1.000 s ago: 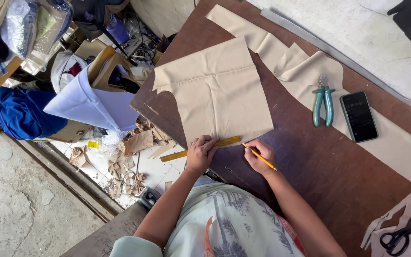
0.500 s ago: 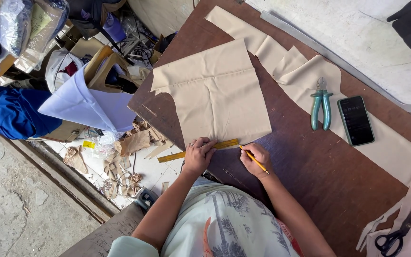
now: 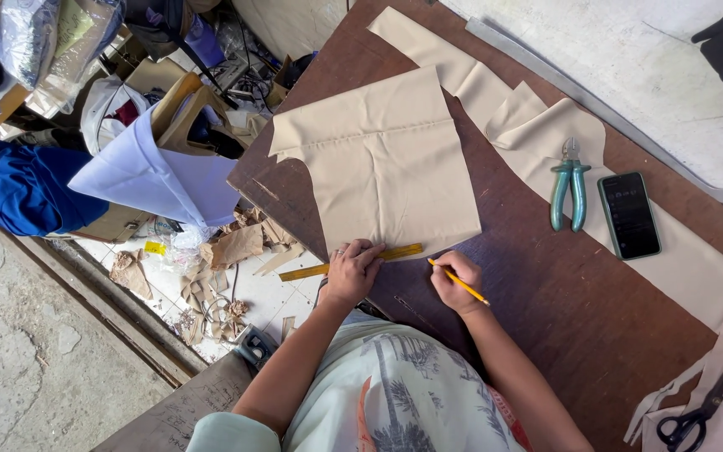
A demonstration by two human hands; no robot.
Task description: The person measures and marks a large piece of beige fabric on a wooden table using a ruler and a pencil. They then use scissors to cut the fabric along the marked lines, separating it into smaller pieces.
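Note:
A beige fabric piece [image 3: 387, 159] lies flat on the dark brown table [image 3: 546, 310]. Along its near edge rests a yellow ruler [image 3: 303, 271], pressed down by my left hand [image 3: 353, 269] with fingers spread on it. My right hand [image 3: 455, 280] grips a yellow pencil [image 3: 462, 283], its tip at the fabric's near right corner beside the ruler's end.
Green-handled pliers [image 3: 569, 188] and a black phone [image 3: 629, 214] lie on more beige fabric [image 3: 537, 146] at the right. Black scissors [image 3: 700, 410] sit at the lower right corner. Left of the table, the floor holds paper scraps [image 3: 228, 251], a blue cloth [image 3: 23, 184] and bags.
Both hands stay on the ruler and pencil at the fabric's near edge; the view has shifted slightly, and the hands have hardly moved.

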